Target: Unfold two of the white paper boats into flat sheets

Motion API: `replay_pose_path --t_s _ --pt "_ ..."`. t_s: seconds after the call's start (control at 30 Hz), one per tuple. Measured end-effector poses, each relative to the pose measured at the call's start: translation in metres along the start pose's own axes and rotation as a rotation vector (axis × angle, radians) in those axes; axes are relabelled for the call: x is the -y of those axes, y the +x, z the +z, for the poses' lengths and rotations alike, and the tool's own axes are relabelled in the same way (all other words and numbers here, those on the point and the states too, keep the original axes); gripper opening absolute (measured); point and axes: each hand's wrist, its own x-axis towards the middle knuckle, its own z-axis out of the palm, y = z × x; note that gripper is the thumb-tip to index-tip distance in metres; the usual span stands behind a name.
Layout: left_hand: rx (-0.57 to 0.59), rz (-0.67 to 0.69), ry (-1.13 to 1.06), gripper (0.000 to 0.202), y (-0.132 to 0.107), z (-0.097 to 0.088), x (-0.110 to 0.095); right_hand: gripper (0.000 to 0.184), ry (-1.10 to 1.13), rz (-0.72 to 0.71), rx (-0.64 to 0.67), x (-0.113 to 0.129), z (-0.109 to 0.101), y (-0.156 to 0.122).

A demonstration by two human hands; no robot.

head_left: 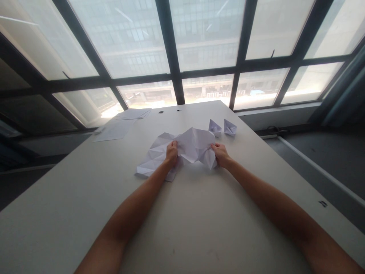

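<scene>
A creased sheet of white paper (194,142) is stretched between my two hands above the table. My left hand (172,153) pinches its left edge, and my right hand (220,154) pinches its right edge, where the paper bends into folds. Beneath and to the left of my left hand, another creased white sheet (156,160) lies on the table, partly covered by that hand. Two small folded paper boats (214,128) stand side by side just beyond my right hand.
The white table (182,220) extends toward the large windows (209,36). Several flat sheets (114,129) lie at its far left. A dark round hole (161,112) sits near the far edge, and a small dark mark (322,204) is near the right edge.
</scene>
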Motion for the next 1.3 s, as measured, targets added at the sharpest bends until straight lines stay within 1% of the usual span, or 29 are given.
replay_pose_path --t_s 0.1,0.17,0.23,0.3,0.33,0.4,0.47,0.53,0.6,0.67,0.77,0.87,0.93,1.0,1.1,1.2,1.23,1.3 --pt "-0.049 -0.079 -0.07 0.023 0.001 0.0 -0.004 0.017 0.082 0.105 -0.048 0.009 -0.006 0.002" --pt "-0.054 -0.113 -0.079 0.021 0.001 0.0 -0.006 0.019 0.096 0.092 -0.043 0.013 -0.01 0.003" --pt "-0.033 -0.127 -0.078 0.022 0.0 -0.001 -0.007 0.025 0.091 0.027 -0.037 0.014 -0.011 0.004" --pt "0.031 -0.141 -0.099 0.026 -0.001 -0.002 -0.009 0.031 0.06 -0.086 -0.071 0.012 -0.012 0.005" --pt "0.086 -0.153 -0.119 0.03 -0.002 -0.003 -0.009 0.033 0.029 -0.15 -0.105 0.011 -0.012 0.006" --pt "0.209 -0.191 -0.148 0.044 -0.002 -0.005 -0.012 0.033 -0.057 -0.268 -0.186 0.01 -0.012 0.006" --pt "0.305 -0.238 -0.125 0.059 -0.004 -0.005 -0.015 0.031 -0.149 -0.352 -0.249 0.011 -0.012 0.005" --pt "0.361 -0.26 -0.056 0.072 -0.007 -0.003 -0.018 0.032 -0.216 -0.416 -0.276 0.013 -0.011 0.002" --pt "0.389 -0.246 0.028 0.082 -0.011 -0.001 -0.021 0.034 -0.261 -0.472 -0.267 0.014 -0.009 -0.002" --pt "0.392 -0.206 0.105 0.09 -0.015 0.001 -0.022 0.036 -0.279 -0.508 -0.241 0.015 -0.006 -0.006" --pt "0.347 -0.152 0.124 0.088 -0.02 0.003 -0.023 0.037 -0.281 -0.512 -0.241 0.015 -0.005 -0.006" --pt "0.299 -0.117 0.021 0.085 -0.02 0.001 -0.026 0.037 -0.265 -0.472 -0.321 0.015 -0.008 -0.002" --pt "0.249 -0.072 -0.034 0.086 -0.016 -0.002 -0.031 0.036 -0.242 -0.439 -0.377 0.014 -0.013 0.003" --pt "0.212 -0.027 -0.033 0.084 -0.008 -0.009 -0.037 0.036 -0.228 -0.418 -0.411 0.015 -0.016 0.006" --pt "0.249 0.051 0.061 0.071 0.008 -0.029 -0.05 0.038 -0.239 -0.408 -0.399 0.016 -0.019 0.009" --pt "0.217 0.197 0.199 0.044 0.018 -0.057 -0.063 0.038 -0.248 -0.381 -0.306 0.017 -0.016 0.009" --pt "0.212 0.207 0.248 0.04 0.019 -0.067 -0.067 0.037 -0.247 -0.364 -0.269 0.017 -0.014 0.009" --pt "0.241 0.183 0.358 0.042 0.014 -0.086 -0.073 0.037 -0.243 -0.32 -0.198 0.017 -0.009 0.009"
